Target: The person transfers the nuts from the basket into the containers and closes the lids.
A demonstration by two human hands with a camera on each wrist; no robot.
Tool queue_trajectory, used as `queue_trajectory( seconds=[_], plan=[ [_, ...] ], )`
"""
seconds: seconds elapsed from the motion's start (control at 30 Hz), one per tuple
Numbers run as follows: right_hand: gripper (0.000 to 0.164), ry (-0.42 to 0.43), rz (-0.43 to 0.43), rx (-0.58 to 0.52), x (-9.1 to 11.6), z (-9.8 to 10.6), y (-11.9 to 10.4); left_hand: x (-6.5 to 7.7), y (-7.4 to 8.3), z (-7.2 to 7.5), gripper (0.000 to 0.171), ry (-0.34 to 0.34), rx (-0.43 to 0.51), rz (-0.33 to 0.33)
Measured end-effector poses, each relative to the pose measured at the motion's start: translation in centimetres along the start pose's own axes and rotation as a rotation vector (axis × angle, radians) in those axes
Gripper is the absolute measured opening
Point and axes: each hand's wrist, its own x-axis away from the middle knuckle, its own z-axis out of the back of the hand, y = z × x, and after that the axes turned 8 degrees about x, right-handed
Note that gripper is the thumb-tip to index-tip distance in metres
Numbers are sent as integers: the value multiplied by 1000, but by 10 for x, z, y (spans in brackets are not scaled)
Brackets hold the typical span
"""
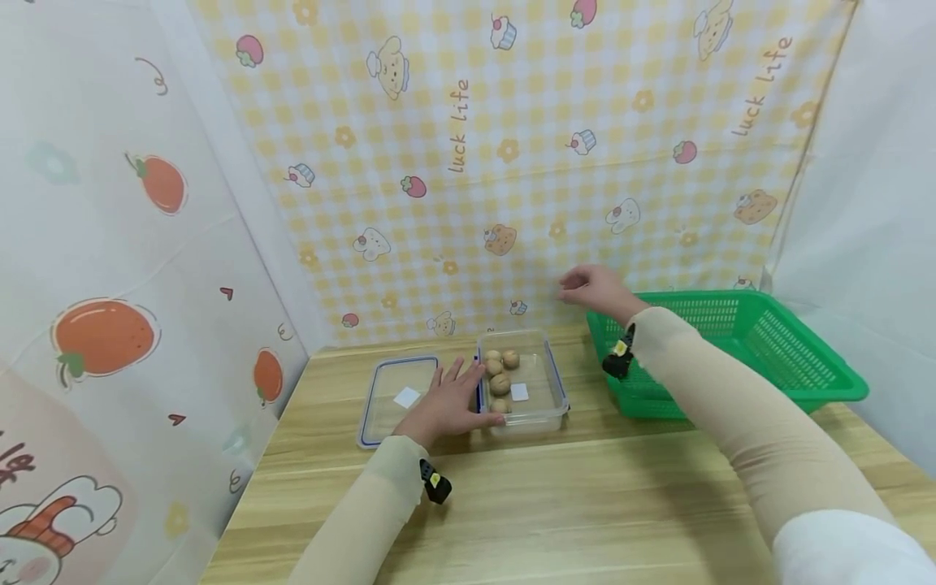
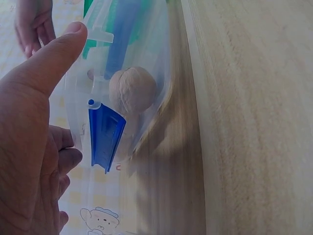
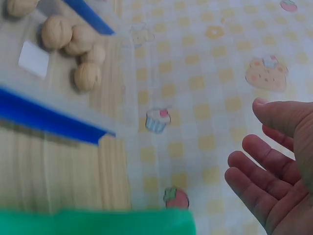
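Observation:
A clear plastic box [image 1: 537,421] with blue-edged sides stands on the table, holding several walnuts [image 1: 500,384] along its left side and a small white square. My left hand [image 1: 446,406] rests at the box's left side, fingers spread and thumb near the front rim. A blue clip [image 2: 105,137] hangs from the box beside that hand in the left wrist view. My right hand [image 1: 598,290] is raised behind and to the right of the box, over the left back corner of a green basket [image 1: 826,370]. Its fingers are loosely bent with nothing between them, as the right wrist view shows.
The box's clear lid [image 1: 378,410], with a blue seal, lies flat left of the box, partly behind my left hand. A checked, printed cloth [image 1: 453,211] hangs behind the wooden table [image 1: 556,504]. White cloths flank it on both sides.

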Motion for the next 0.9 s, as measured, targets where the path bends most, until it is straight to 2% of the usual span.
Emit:
queue_trajectory(
  seconds=[0.2,0.37,0.57,0.77,0.9],
  plan=[
    [43,-14,-20,-39,16,10,45,1,0,-1,108,-3,-9,-3],
    [44,-51,-7,-40,19,14,80,0,-2,0,108,5,-6,-3],
    [49,-145,12,-8,18,12,117,0,-3,1,107,4,-5,-10],
    [58,-266,-32,-40,19,8,151,0,-2,-1,108,-3,-11,-6],
    [63,-371,-46,-21,19,6,163,1,-2,-2,107,0,-6,-4]
  ],
)
